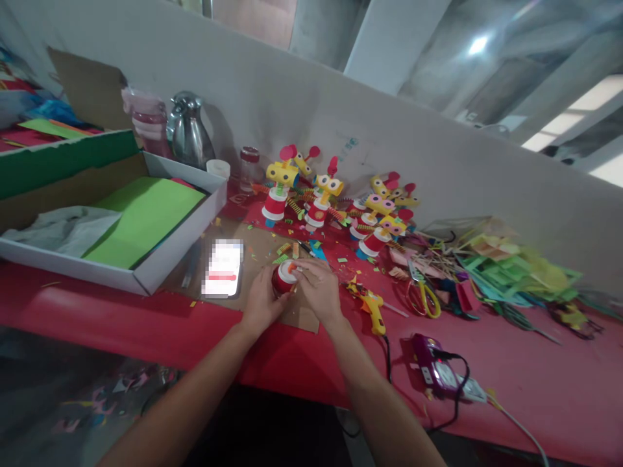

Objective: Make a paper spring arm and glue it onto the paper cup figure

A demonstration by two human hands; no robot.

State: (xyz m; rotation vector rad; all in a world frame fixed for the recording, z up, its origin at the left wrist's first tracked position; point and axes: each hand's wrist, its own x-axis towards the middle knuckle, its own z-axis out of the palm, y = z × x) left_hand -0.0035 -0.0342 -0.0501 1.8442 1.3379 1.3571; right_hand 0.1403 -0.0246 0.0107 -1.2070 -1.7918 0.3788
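Note:
Near the table's front edge, my left hand (263, 301) is wrapped round a small red cup (283, 276) with a white top. My right hand (318, 288) is closed at the cup's top, its fingertips pinching a small orange piece (292, 266) against the white surface. Both hands are over a brown cardboard sheet (304, 319) with paper scraps on it. A phone (224, 269) with a lit screen lies left of my left hand. To the right of my right hand rests a yellow glue gun (374, 312).
Several paper figures (317, 211) stand behind the hands. At left is a white box (111, 279) with green paper. Scissors (423, 297), a purple power socket (433, 370) with cords and piled coloured paper (511, 263) lie right. A metal jug (191, 133) stands by the wall.

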